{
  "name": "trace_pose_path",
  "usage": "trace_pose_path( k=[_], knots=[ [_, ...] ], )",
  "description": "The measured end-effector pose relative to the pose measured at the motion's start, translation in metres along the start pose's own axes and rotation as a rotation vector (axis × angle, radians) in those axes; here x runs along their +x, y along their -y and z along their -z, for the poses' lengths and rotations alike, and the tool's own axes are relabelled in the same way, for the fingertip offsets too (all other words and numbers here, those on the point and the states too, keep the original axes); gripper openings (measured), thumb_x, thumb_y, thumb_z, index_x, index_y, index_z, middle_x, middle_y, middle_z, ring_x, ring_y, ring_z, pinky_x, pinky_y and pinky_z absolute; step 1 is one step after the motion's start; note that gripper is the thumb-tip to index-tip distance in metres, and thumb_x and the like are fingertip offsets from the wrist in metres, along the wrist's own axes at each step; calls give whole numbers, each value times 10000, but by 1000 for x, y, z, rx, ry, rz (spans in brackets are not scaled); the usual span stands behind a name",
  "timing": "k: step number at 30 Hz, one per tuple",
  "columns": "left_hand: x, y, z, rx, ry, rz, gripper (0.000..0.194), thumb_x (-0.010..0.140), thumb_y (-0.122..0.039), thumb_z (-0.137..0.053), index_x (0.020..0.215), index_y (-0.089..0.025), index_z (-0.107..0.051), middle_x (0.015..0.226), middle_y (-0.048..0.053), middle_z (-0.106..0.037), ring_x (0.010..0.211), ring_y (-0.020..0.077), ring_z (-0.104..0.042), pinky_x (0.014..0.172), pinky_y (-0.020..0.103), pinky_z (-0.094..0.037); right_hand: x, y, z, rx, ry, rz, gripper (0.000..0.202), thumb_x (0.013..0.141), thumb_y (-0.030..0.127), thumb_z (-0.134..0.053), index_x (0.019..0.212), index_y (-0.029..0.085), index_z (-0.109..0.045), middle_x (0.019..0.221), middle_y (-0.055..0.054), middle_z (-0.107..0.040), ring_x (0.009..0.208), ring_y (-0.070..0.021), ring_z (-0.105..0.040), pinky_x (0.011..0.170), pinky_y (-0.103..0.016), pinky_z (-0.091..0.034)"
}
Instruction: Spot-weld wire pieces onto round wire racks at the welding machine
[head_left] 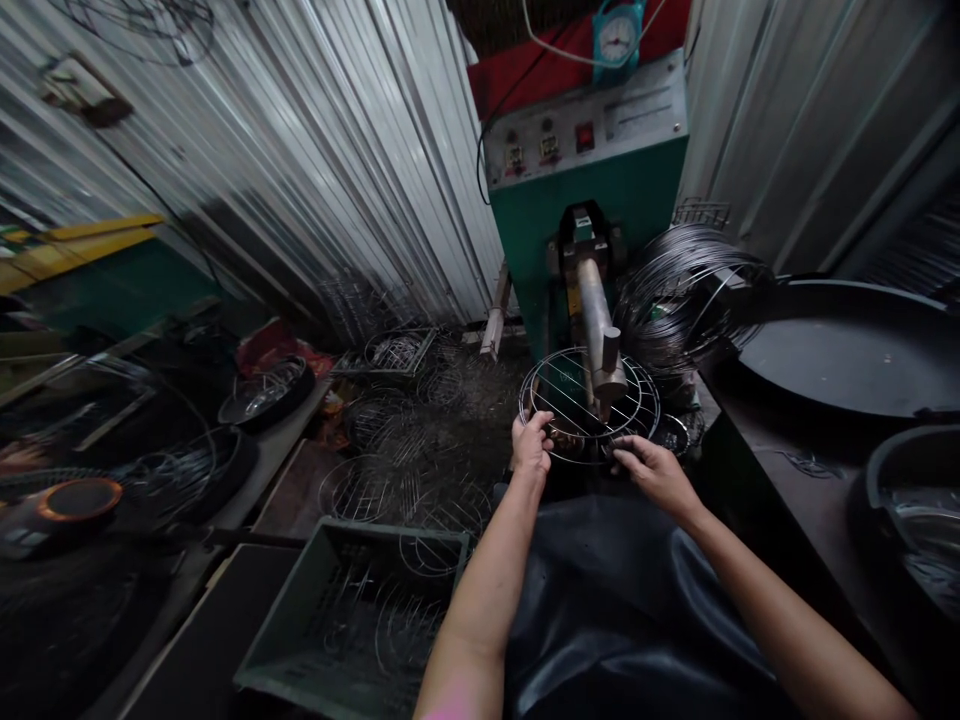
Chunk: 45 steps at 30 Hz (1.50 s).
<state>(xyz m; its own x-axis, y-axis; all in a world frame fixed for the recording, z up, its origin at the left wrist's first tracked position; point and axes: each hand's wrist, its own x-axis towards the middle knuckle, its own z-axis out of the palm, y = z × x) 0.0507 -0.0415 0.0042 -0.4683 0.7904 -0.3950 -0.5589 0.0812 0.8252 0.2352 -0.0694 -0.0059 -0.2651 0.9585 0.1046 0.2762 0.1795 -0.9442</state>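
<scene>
A round wire rack (559,385) with parallel bars and a double outer ring lies beneath the metal arm (598,320) of a green machine (517,240). My left hand (532,443) pinches the rack's rim at its left front side. At the front right edge, the fingers of my right hand (651,470) are closed on the rim. The tip of the machine's arm meets the rack near its front part; whether they touch I cannot tell.
Wire coils (686,290) stand right of the machine, beside a wide black pan (862,345) and a black tub (911,500). A green crate (289,610) with wire pieces sits at the lower left. More wire racks (364,490) cover the floor behind it.
</scene>
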Motion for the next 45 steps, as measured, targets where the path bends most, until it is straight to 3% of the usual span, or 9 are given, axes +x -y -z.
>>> trace_pose_path(
  k=[6, 13, 24, 27, 30, 33, 37, 40, 45],
  knots=[
    [2, 2, -1, 5, 4, 7, 430, 450, -218, -693, 792, -184, -435, 567, -92, -400, 398, 5, -287, 368, 146, -147, 0, 0, -2, 61, -32, -19, 276, 782, 426, -506, 870, 182, -601, 754, -38, -667, 604, -161, -609, 532, -261, -459],
    [8, 2, -3, 7, -3, 32, 406, 453, -218, -716, 737, -178, -428, 534, -106, -325, 389, 0, -242, 359, 147, -140, 8, -1, 1, 52, -25, -8, 282, 776, 452, -518, 854, 190, -588, 633, -12, -639, 537, -156, -583, 488, -257, -433],
    [16, 4, -4, 58, -45, 93, 381, 468, -247, -736, 650, -175, -409, 520, -101, -272, 389, 9, -243, 337, 147, -155, 22, 0, -2, 75, -4, -40, 315, 764, 477, -531, 836, 177, -593, 637, -21, -641, 519, -146, -579, 464, -242, -436],
    [16, 1, 2, 85, -29, 93, 414, 466, -305, -773, 675, -171, -441, 543, -87, -331, 405, 15, -297, 355, 148, -211, 15, -2, 0, 123, -70, -49, 352, 735, 502, -575, 844, 171, -618, 668, -32, -651, 568, -159, -606, 524, -263, -484],
    [26, -14, 9, 156, 20, 194, 432, 533, -459, -743, 761, -170, -518, 603, -49, -429, 451, 46, -406, 410, 181, -335, -4, -11, 7, 169, -197, -96, 416, 718, 519, -600, 930, 164, -643, 755, -56, -671, 632, -176, -628, 605, -295, -515],
    [45, -33, 10, 287, 111, 281, 394, 578, -447, -727, 795, -173, -547, 633, -23, -486, 496, 76, -476, 455, 212, -396, -25, -18, 11, 195, -185, -192, 514, 705, 565, -595, 992, 143, -648, 798, -78, -673, 618, -171, -622, 608, -305, -520],
    [57, -38, 6, 294, 209, 294, 335, 525, -248, -774, 658, -150, -482, 527, -65, -395, 406, 25, -355, 378, 153, -277, -29, -6, -3, 210, -33, -158, 517, 729, 557, -574, 1039, 150, -647, 854, -82, -672, 689, -176, -635, 667, -306, -525],
    [47, -27, 9, 152, 127, 207, 376, 512, -238, -769, 619, -161, -417, 490, -98, -310, 366, -2, -236, 340, 143, -162, -17, 9, -22, 236, -18, -80, 434, 746, 528, -567, 984, 176, -656, 813, -63, -671, 678, -179, -638, 653, -306, -534],
    [22, -13, 17, -3, 33, 91, 444, 460, -220, -773, 688, -179, -394, 520, -112, -328, 358, -10, -224, 337, 142, -140, -1, 11, -44, 223, -73, -40, 393, 730, 529, -567, 891, 182, -656, 757, -61, -666, 619, -189, -632, 501, -279, -523]
  ],
)
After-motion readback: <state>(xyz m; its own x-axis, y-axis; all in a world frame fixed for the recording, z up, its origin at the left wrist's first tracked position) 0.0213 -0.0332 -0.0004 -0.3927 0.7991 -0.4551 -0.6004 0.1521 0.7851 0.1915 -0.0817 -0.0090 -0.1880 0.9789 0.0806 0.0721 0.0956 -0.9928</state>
